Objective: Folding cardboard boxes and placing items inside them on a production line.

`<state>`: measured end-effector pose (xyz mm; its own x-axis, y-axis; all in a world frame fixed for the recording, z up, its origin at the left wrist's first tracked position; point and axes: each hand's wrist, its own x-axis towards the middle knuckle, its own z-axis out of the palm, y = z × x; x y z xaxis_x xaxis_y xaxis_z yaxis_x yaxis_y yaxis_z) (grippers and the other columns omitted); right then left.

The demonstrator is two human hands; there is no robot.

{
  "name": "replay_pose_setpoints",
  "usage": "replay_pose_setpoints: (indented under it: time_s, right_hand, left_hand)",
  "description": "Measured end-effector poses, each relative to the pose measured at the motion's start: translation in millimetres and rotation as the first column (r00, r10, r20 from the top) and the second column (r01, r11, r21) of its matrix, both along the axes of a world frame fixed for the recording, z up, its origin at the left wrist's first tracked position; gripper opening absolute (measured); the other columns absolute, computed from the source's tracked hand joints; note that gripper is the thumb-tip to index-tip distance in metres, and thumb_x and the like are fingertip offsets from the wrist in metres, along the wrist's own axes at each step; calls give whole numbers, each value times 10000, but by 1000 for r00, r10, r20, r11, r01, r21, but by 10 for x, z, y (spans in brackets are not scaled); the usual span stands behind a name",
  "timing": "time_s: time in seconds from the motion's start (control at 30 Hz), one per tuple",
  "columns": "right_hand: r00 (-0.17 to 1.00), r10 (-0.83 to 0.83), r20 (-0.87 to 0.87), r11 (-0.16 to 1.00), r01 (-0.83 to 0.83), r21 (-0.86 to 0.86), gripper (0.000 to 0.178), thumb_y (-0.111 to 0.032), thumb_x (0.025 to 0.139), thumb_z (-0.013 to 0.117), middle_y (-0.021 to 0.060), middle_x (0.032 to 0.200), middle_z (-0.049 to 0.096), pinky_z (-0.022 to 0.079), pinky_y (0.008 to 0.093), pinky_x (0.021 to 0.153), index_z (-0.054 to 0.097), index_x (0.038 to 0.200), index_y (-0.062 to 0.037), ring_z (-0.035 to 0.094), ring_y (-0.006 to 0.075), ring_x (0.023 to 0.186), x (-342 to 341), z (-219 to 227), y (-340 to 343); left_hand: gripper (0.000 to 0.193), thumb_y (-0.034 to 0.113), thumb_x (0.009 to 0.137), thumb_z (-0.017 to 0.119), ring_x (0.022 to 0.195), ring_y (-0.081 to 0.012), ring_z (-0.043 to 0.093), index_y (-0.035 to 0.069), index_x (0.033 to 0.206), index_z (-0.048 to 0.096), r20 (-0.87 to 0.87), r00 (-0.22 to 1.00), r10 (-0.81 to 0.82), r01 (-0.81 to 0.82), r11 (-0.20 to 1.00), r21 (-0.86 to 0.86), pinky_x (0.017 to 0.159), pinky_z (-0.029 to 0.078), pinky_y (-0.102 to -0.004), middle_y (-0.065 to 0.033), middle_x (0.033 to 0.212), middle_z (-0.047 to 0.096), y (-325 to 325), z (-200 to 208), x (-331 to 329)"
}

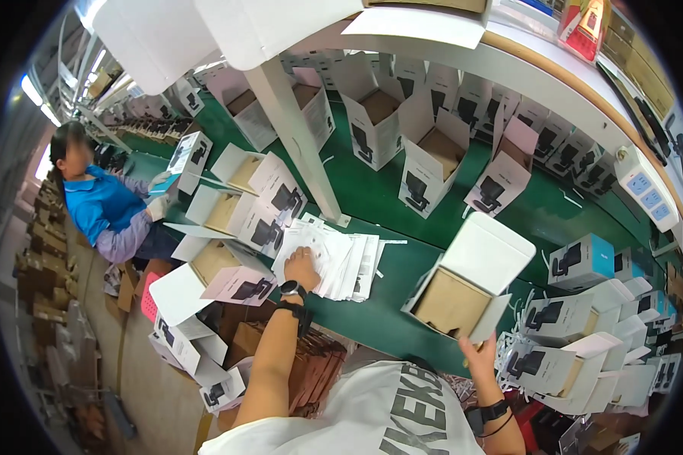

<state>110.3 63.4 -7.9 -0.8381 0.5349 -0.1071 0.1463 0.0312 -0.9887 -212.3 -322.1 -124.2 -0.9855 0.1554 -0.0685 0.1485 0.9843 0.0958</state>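
Note:
My left hand rests on the left side of a loose pile of white printed leaflets, its bent fingers closed at the top sheets. Whether it has one sheet or more cannot be made out. To the right, my right hand grips the near right corner of an open white carton, by its side flap. The carton's large lid stands up at the back, and a brown cardboard insert fills its inside. A small dark gap shows at the insert's near edge.
Open white cartons line the left of the green bench; more stand beyond a pale post. Cartons crowd the right. A power strip hangs at far right. A co-worker in blue handles a box at left.

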Motion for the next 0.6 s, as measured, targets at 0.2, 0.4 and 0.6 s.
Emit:
replay_pose_setpoints:
  time_s: [0.2, 0.4, 0.6]
  right_hand:
    - [954, 91, 287, 895, 48, -444, 245, -216, 1052, 644, 37, 1009, 677, 455, 232, 658, 654, 1236, -54, 526, 65, 761, 555, -240, -80]
    - [918, -33, 396, 897, 202, -393, 228, -214, 1106, 553, 25, 940, 700, 443, 223, 617, 656, 1212, -41, 527, 62, 699, 804, -565, -434]
    - [935, 16, 354, 921, 124, -369, 231, -227, 1115, 536, 13, 923, 704, 441, 217, 600, 661, 1189, -48, 529, 56, 678, 725, -626, -414]
  left_hand:
    - [749, 98, 789, 646, 1266, -404, 600, -30, 1507, 472, -149, 988, -44, 88, 949, 304, 1089, 488, -430, -282, 1423, 552, -25, 349, 13]
    - [791, 117, 958, 555, 1135, -333, 625, 6, 1640, 170, -253, 943, -215, 205, -222, 953, 1049, 481, -458, -207, 1332, 537, 1048, 2246, 961]
    - [802, 109, 954, 582, 1142, -400, 617, 123, 1617, 130, -667, 712, -220, 693, 369, 619, 996, 504, -500, -278, 1414, 466, 1290, 2208, 1034]
